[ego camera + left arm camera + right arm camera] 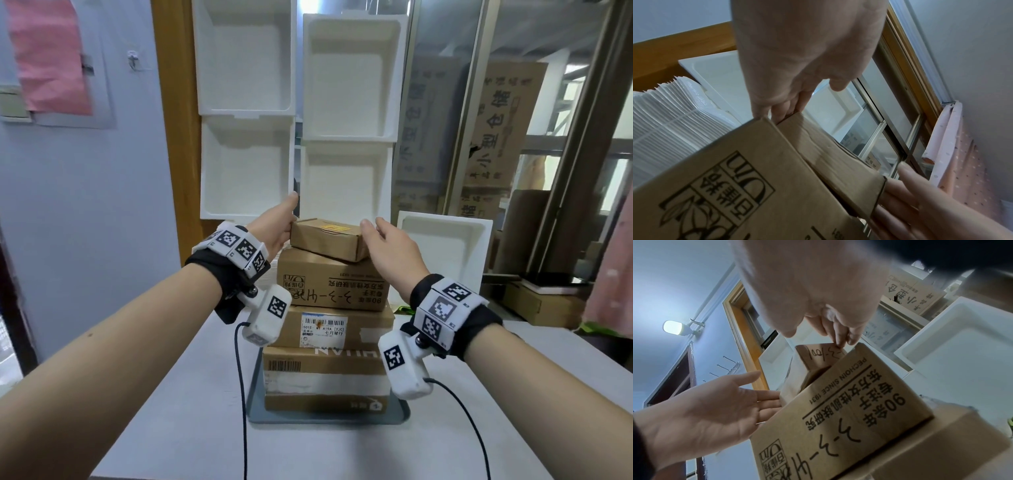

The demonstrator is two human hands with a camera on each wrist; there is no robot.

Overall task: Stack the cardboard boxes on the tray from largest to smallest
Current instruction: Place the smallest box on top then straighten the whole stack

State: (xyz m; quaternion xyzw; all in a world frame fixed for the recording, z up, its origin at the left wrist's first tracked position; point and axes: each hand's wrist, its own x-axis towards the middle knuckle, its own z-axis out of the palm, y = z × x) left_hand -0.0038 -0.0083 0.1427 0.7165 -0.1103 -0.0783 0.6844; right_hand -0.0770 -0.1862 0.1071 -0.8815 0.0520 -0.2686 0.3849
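Several cardboard boxes stand stacked on a grey tray (329, 418): the largest box (325, 380) at the bottom, a box with a white label (339, 330) on it, then a printed box with handwriting (334, 284). The smallest box (325, 240) lies on top, turned slightly askew. My left hand (279, 228) touches its left end with straight fingers (766, 395). My right hand (383, 243) rests against its right end, fingers (838, 335) loosely bent at the box's upper edge. Neither hand wraps round the box.
White foam trays (246, 102) lean upright against the wall right behind the stack, and another (445, 240) stands at the right. A white table (171, 411) carries the tray. Cables (241, 394) hang from both wrists. Cardboard cartons (496, 120) sit behind glass at the right.
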